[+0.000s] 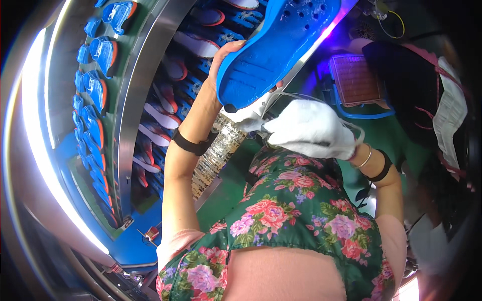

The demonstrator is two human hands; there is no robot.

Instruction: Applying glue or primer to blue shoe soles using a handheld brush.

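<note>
My bare left hand (pixel 224 56) grips a blue clog-shaped shoe piece (pixel 261 65) by its heel end. Its thumb lies along the left edge, and fingertips show at the right edge. Small round holes dot the toe end, which runs up past the top of the picture, and a dark spot marks the heel tip. Below and to the right is my right hand (pixel 311 129), in a white glove, its fingers closed around something small and dark that I cannot make out. White material lies just left of those fingers, under the heel; I cannot tell whether it touches.
Left of my arm, white and red soles (pixel 160 116) sit on a rack with blue holders. Beyond a metal rail (pixel 143 55), blue shoe pieces with orange edges (pixel 94 90) line a green belt. A reddish-brown stool (pixel 357 80) with a blue frame stands at the right, near dark clothing (pixel 401 85).
</note>
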